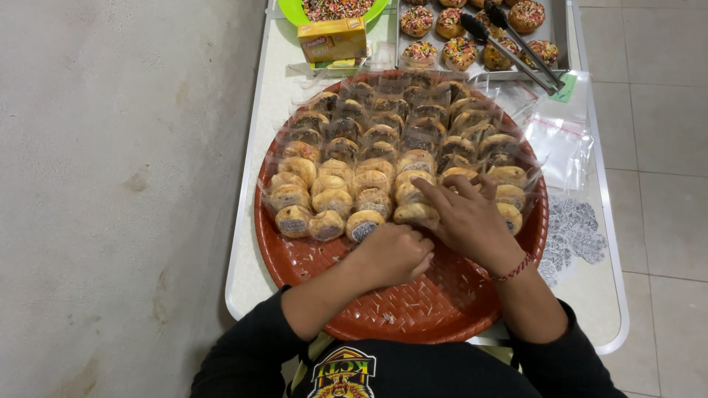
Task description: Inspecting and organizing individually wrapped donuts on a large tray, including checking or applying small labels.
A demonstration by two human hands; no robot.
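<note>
- Step in hand, as I judge it: lining up wrapped pastries point(369, 180) in rows on the round red woven tray point(413, 309), which rests on the white counter point(247, 273).
- The left hand point(394, 253) is curled into a loose fist on the tray's bare front, just beside the front row; whether it holds anything I cannot tell.
- The right hand point(472, 217) lies spread, fingers point(435, 193) pressing a wrapped pastry point(415, 214) at the row's end.
- Next likely calls for nudging that piece snug against its neighbours.
- Beyond: sprinkled doughnuts on a metal tray point(557, 29), tongs point(516, 44), a yellow box point(332, 38).
</note>
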